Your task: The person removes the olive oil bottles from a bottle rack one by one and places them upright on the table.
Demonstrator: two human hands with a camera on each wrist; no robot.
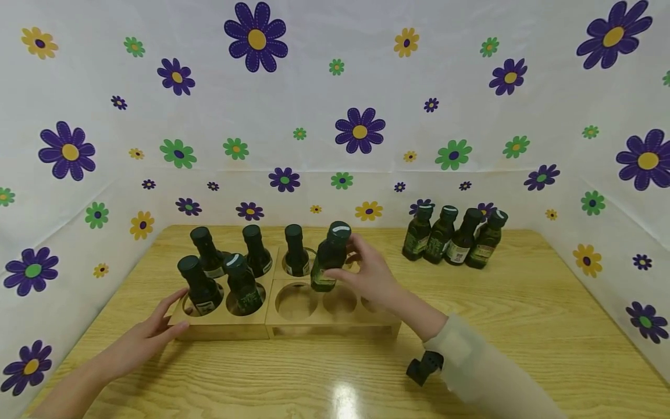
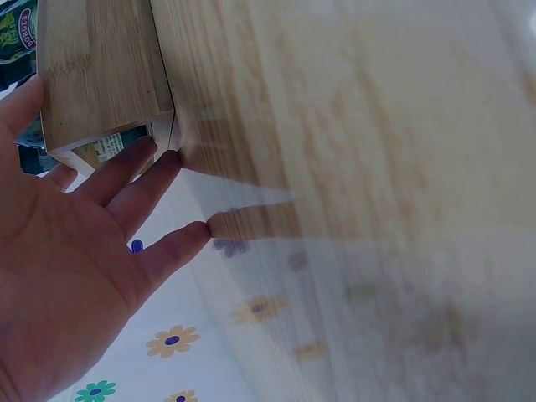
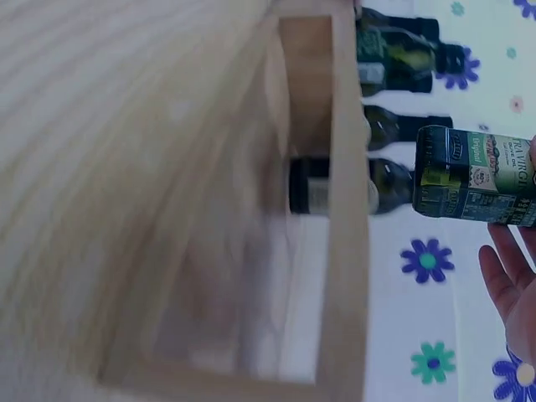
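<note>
My right hand (image 1: 369, 273) grips a dark green olive oil bottle (image 1: 331, 256) between thumb and fingers. In the right wrist view this bottle (image 3: 473, 176) shows its label and is raised above the rack's top board. It hangs slightly tilted over the right half of the wooden rack (image 1: 335, 330), near the round holes. My left hand (image 1: 141, 343) touches the rack's front left corner, its fingers fairly straight; in the left wrist view the fingertips (image 2: 172, 159) lie right at the corner. Next to it, a bottle (image 1: 199, 285) leans in the front left hole.
Several more bottles stand in the rack, among them one (image 1: 296, 250) in the back row. Several bottles (image 1: 439, 233) stand together at the back right of the table (image 1: 523, 326). A small black object (image 1: 425, 366) shows by the right sleeve. A flowered cloth (image 1: 335, 87) hangs behind.
</note>
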